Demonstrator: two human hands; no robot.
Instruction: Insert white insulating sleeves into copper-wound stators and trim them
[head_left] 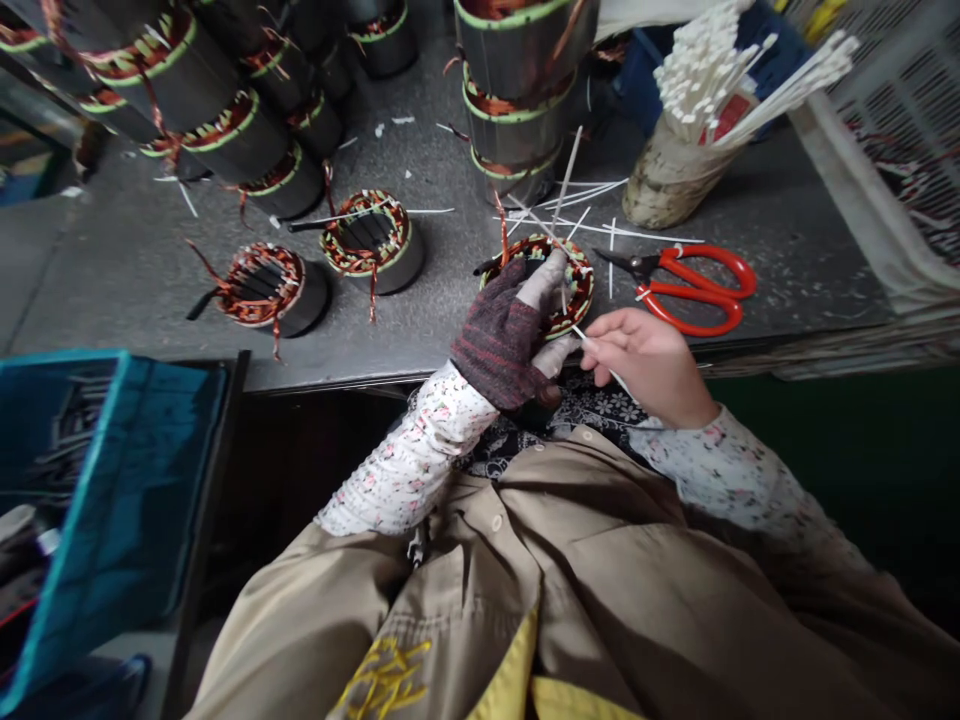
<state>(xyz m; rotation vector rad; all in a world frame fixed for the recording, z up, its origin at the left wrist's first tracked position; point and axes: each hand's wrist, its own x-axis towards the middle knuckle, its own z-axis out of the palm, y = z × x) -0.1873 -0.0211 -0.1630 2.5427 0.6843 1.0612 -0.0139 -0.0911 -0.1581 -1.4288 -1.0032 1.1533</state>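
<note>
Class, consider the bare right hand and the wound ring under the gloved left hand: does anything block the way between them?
Nothing visible does. The right hand holds a white strip, its tip at the wound ring's near edge. The gloved left hand covers the ring's left part; the scissors lie off to the right.

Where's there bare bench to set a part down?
Bare bench shows right of the red-handled scissors, short of the white crate; left of the leftmost unstacked ring, beyond the blue bin; and between the second ring and left hand. It's crowded around the held ring: right hand, scissors, loose white strips.
</note>
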